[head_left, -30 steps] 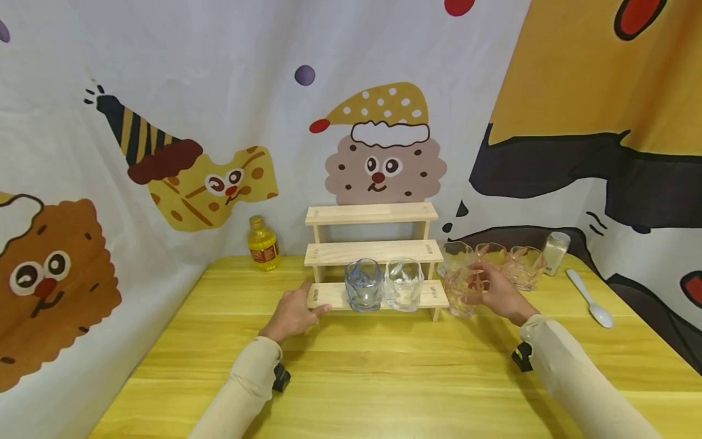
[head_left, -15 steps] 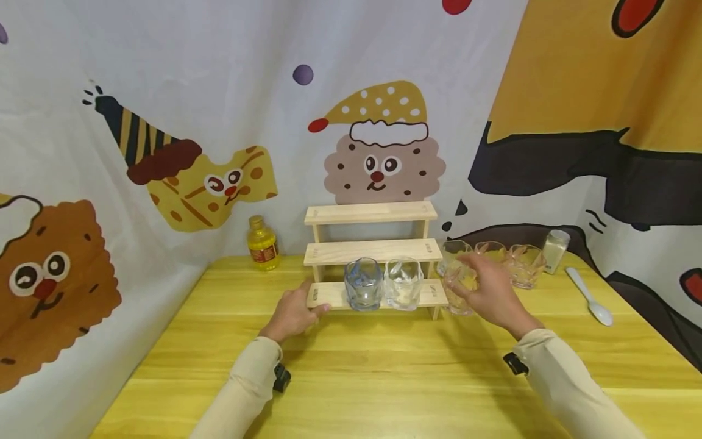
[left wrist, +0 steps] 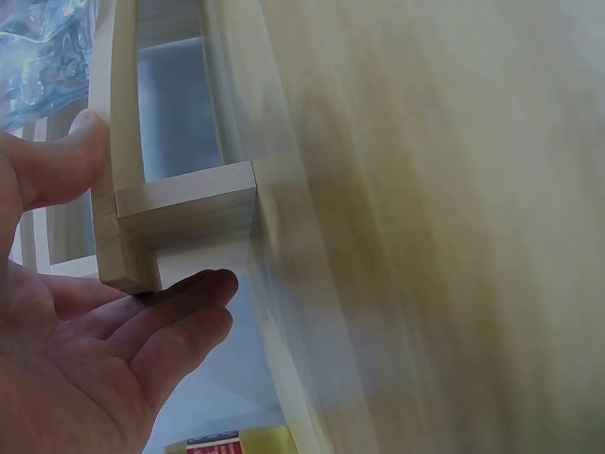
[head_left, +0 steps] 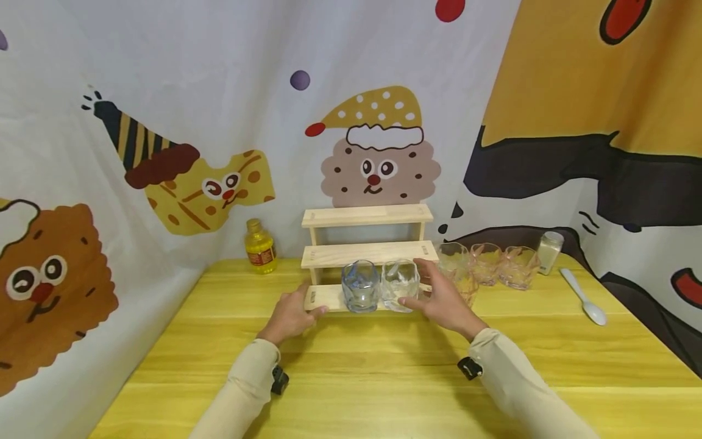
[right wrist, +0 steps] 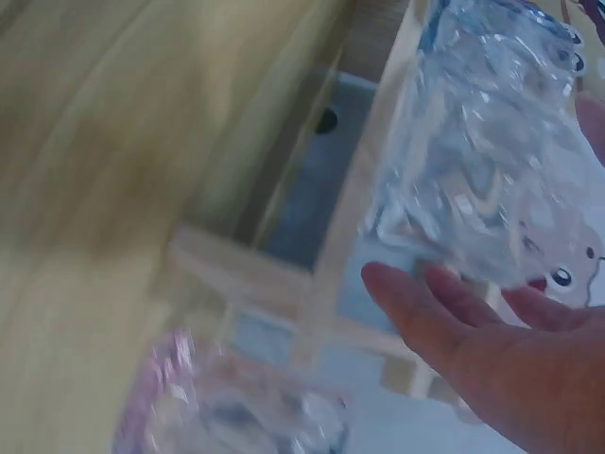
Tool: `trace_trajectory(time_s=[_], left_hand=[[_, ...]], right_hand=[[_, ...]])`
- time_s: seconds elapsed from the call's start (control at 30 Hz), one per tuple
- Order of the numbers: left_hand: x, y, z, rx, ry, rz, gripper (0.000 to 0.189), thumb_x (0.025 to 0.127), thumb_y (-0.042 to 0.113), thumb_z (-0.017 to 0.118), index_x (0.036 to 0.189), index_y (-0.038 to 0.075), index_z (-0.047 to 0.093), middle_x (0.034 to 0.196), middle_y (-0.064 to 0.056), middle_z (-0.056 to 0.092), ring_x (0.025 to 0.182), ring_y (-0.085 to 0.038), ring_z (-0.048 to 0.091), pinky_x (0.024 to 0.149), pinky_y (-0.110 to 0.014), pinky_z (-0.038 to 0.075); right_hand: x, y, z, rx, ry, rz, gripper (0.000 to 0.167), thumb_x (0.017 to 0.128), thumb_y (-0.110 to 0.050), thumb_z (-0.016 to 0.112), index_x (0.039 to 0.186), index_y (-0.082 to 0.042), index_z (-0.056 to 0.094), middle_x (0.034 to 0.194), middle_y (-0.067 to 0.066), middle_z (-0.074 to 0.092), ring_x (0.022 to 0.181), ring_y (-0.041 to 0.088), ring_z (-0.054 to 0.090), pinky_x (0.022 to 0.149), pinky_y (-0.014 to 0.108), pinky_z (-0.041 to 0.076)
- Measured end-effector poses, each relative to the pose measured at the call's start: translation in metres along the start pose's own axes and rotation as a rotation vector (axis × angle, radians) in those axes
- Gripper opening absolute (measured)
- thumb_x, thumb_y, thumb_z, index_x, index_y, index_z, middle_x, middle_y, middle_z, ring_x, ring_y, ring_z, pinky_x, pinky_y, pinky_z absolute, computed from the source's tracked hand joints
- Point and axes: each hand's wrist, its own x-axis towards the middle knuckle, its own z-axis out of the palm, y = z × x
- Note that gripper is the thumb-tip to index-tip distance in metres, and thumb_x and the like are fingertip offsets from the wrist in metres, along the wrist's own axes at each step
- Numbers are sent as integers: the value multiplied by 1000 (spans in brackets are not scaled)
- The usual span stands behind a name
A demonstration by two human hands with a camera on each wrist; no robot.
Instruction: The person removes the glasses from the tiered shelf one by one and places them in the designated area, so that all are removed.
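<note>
A three-tier wooden display shelf (head_left: 367,251) stands against the curtain. On its lowest step, a blue-tinted glass (head_left: 359,289) stands beside a clear glass (head_left: 396,286). My left hand (head_left: 287,314) holds the left end of that step; in the left wrist view, the thumb lies against one side of the board (left wrist: 121,113) and the fingers at its other side. My right hand (head_left: 444,303) is at the right of the clear glass, thumb and fingers spread. The right wrist view shows a gap between those fingers and the clear glass (right wrist: 473,170).
Right of the shelf stand several glasses, among them a pink-tinted glass (head_left: 518,268) and one partly behind my right hand (head_left: 469,285). A jar of pale contents (head_left: 550,253) and a white spoon (head_left: 591,308) lie farther right. A yellow bottle (head_left: 260,249) stands left.
My right hand has let go of the pink-tinted glass right of the shelf and moved left to the clear glass. My left hand has stayed on the shelf.
</note>
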Motion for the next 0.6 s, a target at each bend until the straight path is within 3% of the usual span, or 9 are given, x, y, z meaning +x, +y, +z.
trace_trajectory(time_s=[0.13,0.27,0.43,0.6], left_hand=[[0,0,1,-4,5,2,79,92,36,72,152,-3,37,132,-29,63,117,-41,61,100,-53,48],[1,1,1,0,3,1,80,92,36,73,153,-3,36,131,-29,63,115,-39,62,99,-52,49],[0,2,-1,5,-5,-2,82,92,36,73,153,-3,35,134,-31,60,119,-41,61,100,-53,48],[0,1,-2,8,-6,5,79,93,35,72,152,-4,37,132,-31,62,113,-38,63,98,-52,50]], right_hand=[[9,0,11,33,39,44,93,84,-23,82,157,-7,26,151,30,41,135,53,45,107,59,45],[14,0,15,61,85,28,87,83,-17,82,154,-6,32,135,22,56,130,49,52,103,57,48],[15,3,16,107,94,11,81,83,-13,82,150,-4,37,122,19,60,118,41,62,91,47,54],[12,4,13,140,83,6,81,80,-12,84,148,-2,40,120,20,60,116,39,63,90,41,56]])
